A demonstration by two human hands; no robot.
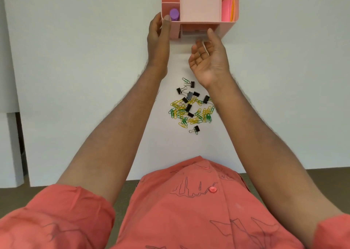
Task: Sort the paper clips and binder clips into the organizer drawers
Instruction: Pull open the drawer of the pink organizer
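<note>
A pink desk organizer (228, 26) stands at the far middle of the white table. Its front drawer (192, 33) sits low on the near face. My left hand (158, 38) presses flat against the organizer's left corner, thumb on the rim. My right hand (207, 59) hovers palm up just in front of the drawer, fingers spread and curled at its front; I cannot tell whether they touch it. A heap of yellow and green paper clips (191, 113) mixed with black binder clips (189, 95) lies on the table between my forearms.
A purple cylinder (174, 14) stands in the organizer's left compartment. Pink and orange paper sheets (228, 9) fill the right compartment. The white table (75, 59) ends near my body; a second white surface (9, 144) lies lower at the left.
</note>
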